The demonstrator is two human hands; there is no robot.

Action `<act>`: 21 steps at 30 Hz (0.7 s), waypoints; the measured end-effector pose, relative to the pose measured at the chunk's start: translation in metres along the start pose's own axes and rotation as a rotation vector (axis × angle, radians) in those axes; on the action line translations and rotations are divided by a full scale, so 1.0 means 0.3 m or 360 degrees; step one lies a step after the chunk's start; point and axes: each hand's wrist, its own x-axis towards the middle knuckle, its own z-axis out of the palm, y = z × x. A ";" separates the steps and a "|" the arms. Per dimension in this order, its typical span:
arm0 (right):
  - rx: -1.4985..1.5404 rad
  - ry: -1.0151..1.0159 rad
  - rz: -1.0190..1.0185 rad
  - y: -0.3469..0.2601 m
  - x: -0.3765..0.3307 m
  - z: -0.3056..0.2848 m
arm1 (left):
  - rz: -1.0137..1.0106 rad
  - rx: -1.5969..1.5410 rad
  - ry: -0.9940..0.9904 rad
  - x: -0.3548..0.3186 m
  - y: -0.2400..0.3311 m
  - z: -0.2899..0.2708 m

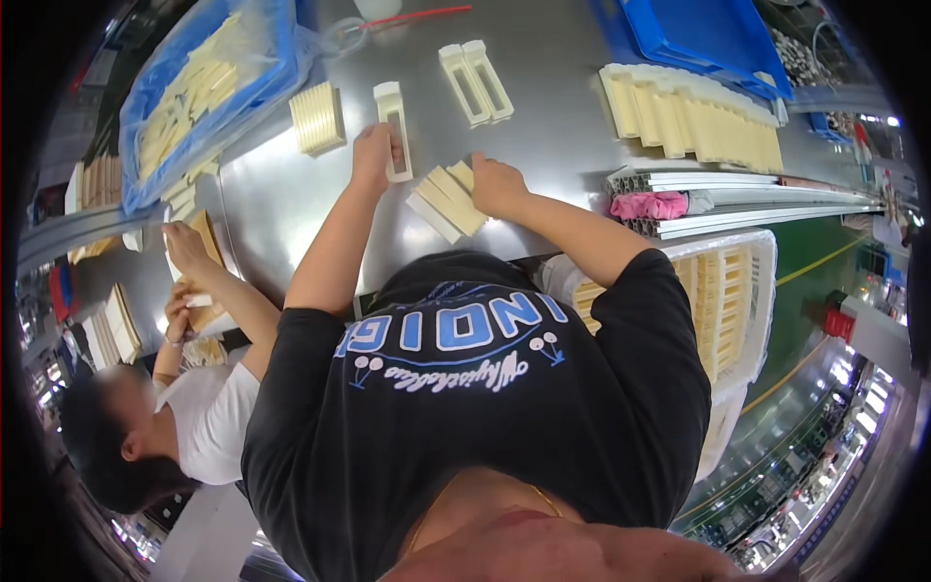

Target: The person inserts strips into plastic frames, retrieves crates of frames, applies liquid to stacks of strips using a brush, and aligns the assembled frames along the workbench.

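My left hand point(374, 158) grips the side of a long cream plastic frame point(388, 93) with a narrow opening, standing out from me on the metal table. To its right, my right hand point(498, 186) has its fingers closed on the far right end of a fanned group of flat cream strips point(447, 201). How many strips it pinches is hidden. Beyond my hands, two similar frames point(473, 52) lie side by side. Left of my left hand is a neat stack of thin cream strips point(315, 118).
A bag-lined blue bin point(138, 192) of cream strips stands at far left, near a co-worker's hands point(187, 248). At right are a blue tray point(693, 47), a row of cream pieces point(693, 118), metal rails point(766, 184) and a pink cloth point(647, 205). A white crate point(761, 291) sits beside me.
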 end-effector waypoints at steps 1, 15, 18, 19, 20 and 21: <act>0.0037 -0.0068 0.0018 -0.005 0.000 -0.002 | -0.0006 -0.0014 0.0015 -0.009 -0.009 -0.017; -0.0004 0.0097 -0.0091 0.017 0.024 -0.036 | -0.0354 -0.0249 -0.0237 -0.112 0.013 0.045; 0.0052 0.0088 -0.0050 0.046 0.034 -0.049 | -0.0264 -0.0132 -0.0332 -0.103 -0.004 0.044; 0.0067 0.0093 -0.0049 0.051 0.037 -0.043 | -0.0265 -0.0135 -0.0325 -0.103 -0.011 0.047; 0.0068 0.0092 -0.0045 0.054 0.038 -0.035 | -0.0233 -0.0152 -0.0324 -0.101 -0.017 0.058; 0.0028 0.0070 -0.0041 0.055 0.038 -0.027 | -0.0202 -0.0168 -0.0323 -0.101 -0.020 0.064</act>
